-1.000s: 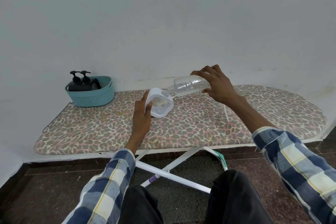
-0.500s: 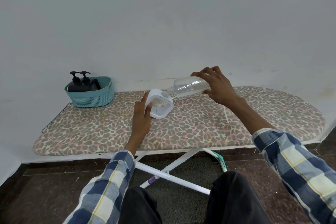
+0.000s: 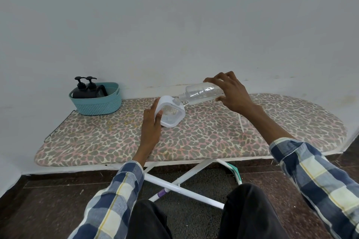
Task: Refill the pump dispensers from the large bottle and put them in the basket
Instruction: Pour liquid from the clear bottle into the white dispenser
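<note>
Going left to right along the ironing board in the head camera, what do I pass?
Teal basket holding two black pump dispensers → left hand → white dispenser → clear bottle → right hand.

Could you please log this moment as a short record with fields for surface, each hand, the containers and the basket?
surface: ironing board, leopard-print cover
left hand: holds white dispenser, tilted on the board
right hand: grips clear bottle, tipped nearly level, neck at the dispenser's opening
basket: teal, far left of board, holds two black pump dispensers
</note>
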`<state>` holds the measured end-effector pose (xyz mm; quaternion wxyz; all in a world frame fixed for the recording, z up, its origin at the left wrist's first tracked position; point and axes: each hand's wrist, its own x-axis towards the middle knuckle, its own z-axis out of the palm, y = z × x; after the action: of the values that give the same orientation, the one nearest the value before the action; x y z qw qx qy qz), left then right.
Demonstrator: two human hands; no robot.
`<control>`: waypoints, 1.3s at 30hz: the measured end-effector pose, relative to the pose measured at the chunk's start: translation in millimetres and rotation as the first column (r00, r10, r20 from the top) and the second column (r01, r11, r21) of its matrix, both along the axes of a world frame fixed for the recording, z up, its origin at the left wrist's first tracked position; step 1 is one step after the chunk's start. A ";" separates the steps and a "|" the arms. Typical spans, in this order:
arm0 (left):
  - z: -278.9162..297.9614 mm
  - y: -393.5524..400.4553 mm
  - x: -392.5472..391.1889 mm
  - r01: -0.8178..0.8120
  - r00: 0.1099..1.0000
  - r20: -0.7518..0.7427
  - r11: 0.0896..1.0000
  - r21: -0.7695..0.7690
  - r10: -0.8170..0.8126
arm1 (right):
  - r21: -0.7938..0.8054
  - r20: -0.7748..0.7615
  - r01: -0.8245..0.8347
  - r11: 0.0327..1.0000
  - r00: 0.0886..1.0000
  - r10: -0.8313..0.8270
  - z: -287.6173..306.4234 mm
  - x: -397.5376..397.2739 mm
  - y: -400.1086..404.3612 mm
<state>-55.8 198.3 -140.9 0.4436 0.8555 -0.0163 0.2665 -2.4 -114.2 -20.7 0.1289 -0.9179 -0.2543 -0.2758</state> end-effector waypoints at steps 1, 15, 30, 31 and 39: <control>-0.3 0.3 0.1 0.001 1.000 0.003 1.000 0.002 -0.001 | 0.000 0.002 0.000 1.000 1.000 0.000 0.4 -0.2 0.3; 1.8 -0.2 -2.5 -0.005 1.000 0.013 1.000 0.012 0.005 | -0.002 -0.004 0.000 1.000 1.000 0.000 -0.7 -0.1 0.2; 1.6 -0.4 -3.6 0.004 1.000 0.020 1.000 0.007 -0.004 | -0.010 0.009 -0.008 1.000 1.000 0.008 1.9 -1.9 0.2; 1.3 -0.6 -3.7 0.004 1.000 0.020 1.000 0.007 -0.004 | -0.012 0.010 -0.008 1.000 1.000 0.008 2.4 -1.8 0.1; 0.2 0.2 -2.9 0.000 1.000 0.018 1.000 0.002 0.000 | -0.015 0.012 -0.003 1.000 1.000 0.003 2.8 -2.1 1.0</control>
<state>-58.7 198.5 -140.8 0.4427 0.8534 -0.0203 0.2744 -4.5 -113.2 -17.8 0.1211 -0.9168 -0.2587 -0.2791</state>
